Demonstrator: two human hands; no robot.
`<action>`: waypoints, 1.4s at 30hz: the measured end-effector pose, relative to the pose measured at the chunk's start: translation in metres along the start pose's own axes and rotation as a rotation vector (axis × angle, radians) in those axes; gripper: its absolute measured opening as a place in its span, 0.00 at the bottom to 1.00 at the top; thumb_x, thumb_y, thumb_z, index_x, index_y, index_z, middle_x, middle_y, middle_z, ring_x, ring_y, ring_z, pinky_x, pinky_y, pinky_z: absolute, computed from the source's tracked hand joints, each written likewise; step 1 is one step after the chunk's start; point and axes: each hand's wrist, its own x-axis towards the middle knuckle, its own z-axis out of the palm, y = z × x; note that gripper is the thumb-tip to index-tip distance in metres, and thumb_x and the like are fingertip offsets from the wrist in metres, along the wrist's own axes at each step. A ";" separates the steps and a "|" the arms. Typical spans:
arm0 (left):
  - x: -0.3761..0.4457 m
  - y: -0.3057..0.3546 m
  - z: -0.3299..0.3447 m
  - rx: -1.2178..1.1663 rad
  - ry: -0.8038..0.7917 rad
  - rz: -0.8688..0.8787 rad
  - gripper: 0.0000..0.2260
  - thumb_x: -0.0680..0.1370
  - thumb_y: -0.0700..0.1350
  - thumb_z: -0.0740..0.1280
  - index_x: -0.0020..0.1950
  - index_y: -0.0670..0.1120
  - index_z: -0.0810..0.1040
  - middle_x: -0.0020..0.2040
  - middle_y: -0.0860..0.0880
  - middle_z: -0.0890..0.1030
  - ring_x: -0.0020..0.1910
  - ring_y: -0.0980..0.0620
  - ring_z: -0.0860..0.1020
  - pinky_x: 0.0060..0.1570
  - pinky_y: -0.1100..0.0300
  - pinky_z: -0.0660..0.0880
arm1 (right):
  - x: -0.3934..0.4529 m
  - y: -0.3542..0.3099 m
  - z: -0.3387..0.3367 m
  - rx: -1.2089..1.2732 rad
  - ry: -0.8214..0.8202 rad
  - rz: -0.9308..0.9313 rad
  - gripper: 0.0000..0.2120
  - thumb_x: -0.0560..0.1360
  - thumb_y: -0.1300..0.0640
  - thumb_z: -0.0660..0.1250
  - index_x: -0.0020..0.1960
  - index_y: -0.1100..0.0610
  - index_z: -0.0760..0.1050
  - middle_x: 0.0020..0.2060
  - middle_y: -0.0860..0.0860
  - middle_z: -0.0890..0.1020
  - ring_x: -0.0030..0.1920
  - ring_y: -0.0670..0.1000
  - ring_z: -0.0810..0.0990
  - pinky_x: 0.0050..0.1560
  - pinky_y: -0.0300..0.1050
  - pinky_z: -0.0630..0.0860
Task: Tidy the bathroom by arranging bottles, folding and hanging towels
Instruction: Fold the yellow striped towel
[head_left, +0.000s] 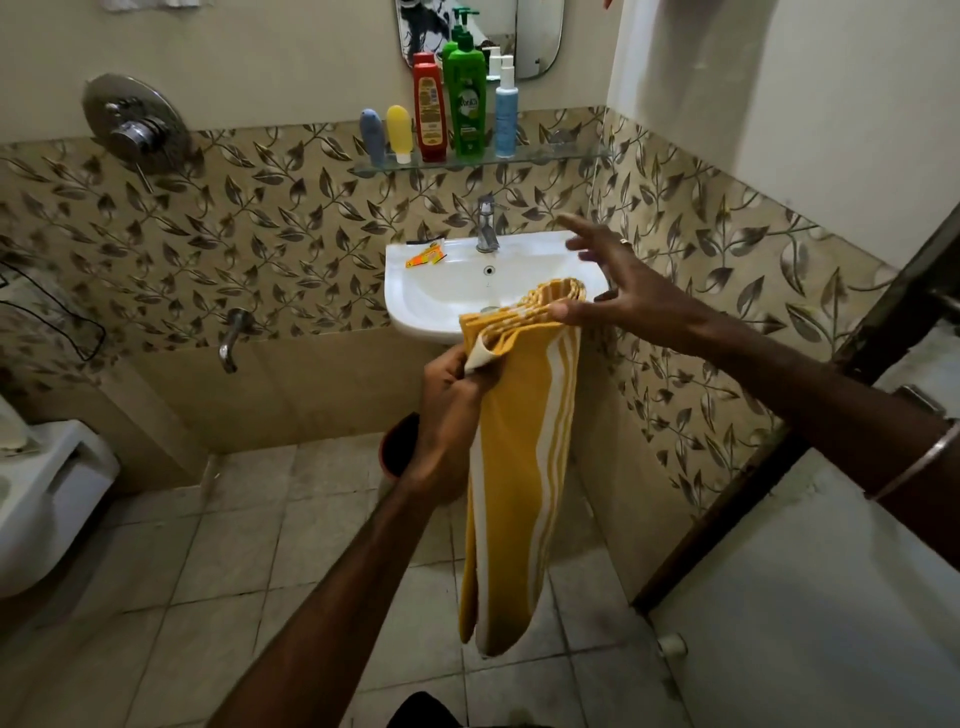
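- The left hand (449, 410), on the forearm nearest the camera, is in front of and below the washbasin (415, 291); its fingers (475, 387) are curled round one gathered end of the yellow striped towel (524, 467), pinching the layered edge.
- The towel's folded top runs from that grip across towards the washbasin's right front corner, and the rest hangs straight down in front of the basin towards the tiled floor (234, 545); its lower end appears to hang clear of the floor.
- The right hand (623, 280) is over the washbasin's right rim with its fingers spread wide; only the thumb touches the far end of the folded top, so it grips nothing.
- Above the washbasin, five bottles (465, 104) stand upright in a row on the glass shelf (374, 169), so that part looks settled.
- Judged from this, the step in hand is folding the towel, with the lengthwise fold made.
- Next move probably calls for the right hand to close on the loose top end, level the edges, then fold again or carry the towel to a rail; no free rail is clearly in view.
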 end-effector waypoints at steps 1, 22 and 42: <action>0.004 0.003 -0.005 -0.012 0.000 0.003 0.09 0.81 0.39 0.63 0.57 0.46 0.80 0.51 0.52 0.85 0.50 0.55 0.84 0.46 0.61 0.81 | 0.000 0.007 -0.002 0.049 -0.045 0.016 0.53 0.63 0.40 0.76 0.79 0.40 0.47 0.78 0.54 0.58 0.76 0.55 0.60 0.68 0.56 0.68; 0.030 0.008 -0.084 -0.157 -0.180 -0.147 0.39 0.56 0.61 0.82 0.63 0.48 0.75 0.59 0.46 0.83 0.59 0.42 0.81 0.53 0.47 0.81 | 0.002 -0.045 0.011 0.559 -0.202 -0.019 0.10 0.68 0.56 0.73 0.49 0.52 0.80 0.46 0.49 0.83 0.53 0.55 0.81 0.59 0.59 0.76; 0.070 0.084 -0.052 0.017 0.171 0.004 0.15 0.77 0.46 0.70 0.63 0.45 0.75 0.53 0.50 0.82 0.49 0.52 0.83 0.47 0.54 0.82 | -0.058 0.076 0.120 0.913 -0.225 0.318 0.32 0.61 0.41 0.81 0.57 0.60 0.82 0.56 0.59 0.84 0.57 0.60 0.83 0.58 0.56 0.81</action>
